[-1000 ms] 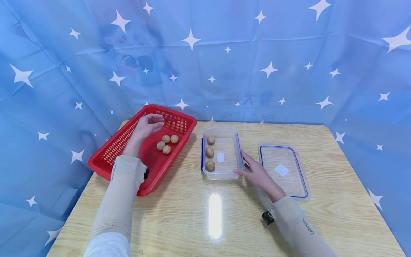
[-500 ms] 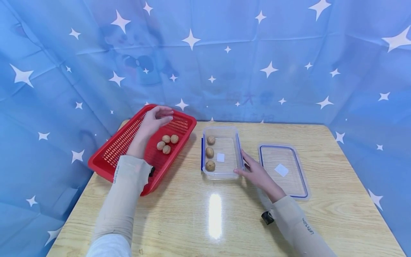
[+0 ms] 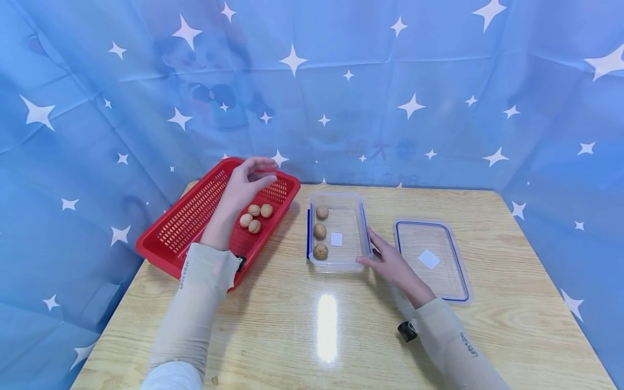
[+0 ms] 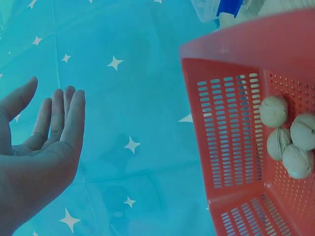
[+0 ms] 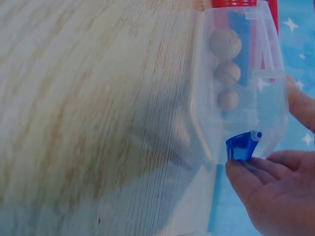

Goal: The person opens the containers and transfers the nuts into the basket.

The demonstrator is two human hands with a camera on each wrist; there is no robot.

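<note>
Over the far part of the red plastic basket [image 3: 214, 211], my left hand [image 3: 247, 184] hangs with relaxed fingers and holds nothing. In the left wrist view that hand [image 4: 49, 132] is apart from the basket's rim. Several walnuts [image 3: 254, 226] lie together on the basket floor. My right hand [image 3: 390, 262] grips the near right corner of a clear plastic food container [image 3: 343, 254]. Its fingers touch a blue latch [image 5: 242, 146] in the right wrist view. Three walnuts [image 3: 319, 232] stand in a row along the container's left wall.
A clear lid [image 3: 441, 271] with a blue seal lies on the wooden table [image 3: 273, 325], right of the container. Behind the table hangs a blue curtain [image 3: 370, 97] with white stars. The basket's raised walls surround its walnuts.
My left hand has moved to the right and slightly away from me above the basket, still holding nothing. The right hand, container and walnuts keep their places.
</note>
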